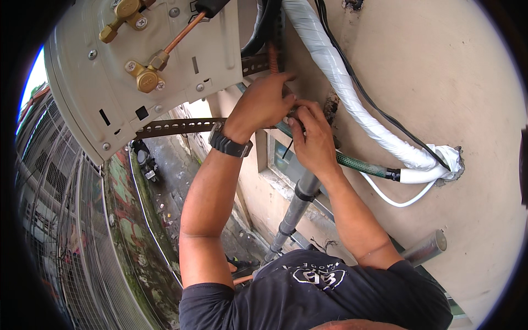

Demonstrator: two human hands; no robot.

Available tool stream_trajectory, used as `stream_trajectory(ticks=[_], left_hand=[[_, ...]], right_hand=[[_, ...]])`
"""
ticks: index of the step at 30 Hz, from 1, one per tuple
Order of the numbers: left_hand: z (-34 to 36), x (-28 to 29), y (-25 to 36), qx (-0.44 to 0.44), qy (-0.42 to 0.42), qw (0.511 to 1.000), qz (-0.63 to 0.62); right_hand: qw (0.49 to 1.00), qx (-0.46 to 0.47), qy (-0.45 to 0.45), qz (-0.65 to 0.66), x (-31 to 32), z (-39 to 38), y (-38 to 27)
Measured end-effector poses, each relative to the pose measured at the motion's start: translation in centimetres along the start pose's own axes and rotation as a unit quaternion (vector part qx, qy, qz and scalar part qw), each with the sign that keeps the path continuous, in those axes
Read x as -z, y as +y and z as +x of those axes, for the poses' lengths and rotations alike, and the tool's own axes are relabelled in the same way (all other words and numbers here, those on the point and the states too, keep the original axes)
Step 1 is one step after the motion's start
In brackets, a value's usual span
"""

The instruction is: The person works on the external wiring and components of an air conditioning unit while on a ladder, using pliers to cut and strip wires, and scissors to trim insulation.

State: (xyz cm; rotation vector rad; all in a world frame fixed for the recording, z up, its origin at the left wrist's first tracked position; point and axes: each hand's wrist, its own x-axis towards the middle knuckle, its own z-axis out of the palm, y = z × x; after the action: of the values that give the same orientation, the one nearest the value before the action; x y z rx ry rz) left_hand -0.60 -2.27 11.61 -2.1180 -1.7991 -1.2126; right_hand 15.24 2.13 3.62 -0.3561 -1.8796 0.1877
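Note:
My left hand [263, 104], with a black watch [228, 144] on its wrist, reaches up below the outdoor air-conditioner unit [181, 60]. Its fingers are bent and closed near my right fingertips; what they pinch is hidden. My right hand [314, 140] is closed round a green braided hose [360, 164], thumb and fingers together. A thin black strip [287, 149], like a cable-tie tail, hangs beside my right thumb. The hose runs behind my hands and, at its right end, joins a white pipe [417, 175] with black tape.
A white-wrapped pipe bundle [338, 69] and a black cable [366, 99] run down to a wall hole. Brass valves [146, 80] project from the unit. A perforated metal bracket [176, 127] lies beneath it. Grey metal poles [300, 201] stand below; an alley with a motorcycle [144, 159] lies far down.

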Motion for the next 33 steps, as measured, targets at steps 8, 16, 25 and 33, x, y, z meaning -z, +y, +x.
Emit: stream_trajectory(ticks=[8, 16, 25, 33], left_hand=[[-4.6, 0.0, 0.0, -0.036, 0.159, 0.986, -0.026], [-9.8, -5.3, -2.0, -0.030, 0.179, 0.982, -0.051], [-6.3, -5.0, -2.7, -0.103, 0.247, 0.960, 0.086], [-5.7, -7.3, -1.4, -0.054, 0.290, 0.943, 0.153]], right_hand=[[0.997, -0.070, -0.024, -0.033, 0.8, 0.6, -0.2], [0.992, -0.109, -0.046, 0.038, 0.7, 0.6, 0.2], [0.988, -0.135, -0.076, 0.028, 1.5, 0.6, -0.1], [0.988, -0.144, -0.050, 0.009, 0.8, 0.2, -0.3]])
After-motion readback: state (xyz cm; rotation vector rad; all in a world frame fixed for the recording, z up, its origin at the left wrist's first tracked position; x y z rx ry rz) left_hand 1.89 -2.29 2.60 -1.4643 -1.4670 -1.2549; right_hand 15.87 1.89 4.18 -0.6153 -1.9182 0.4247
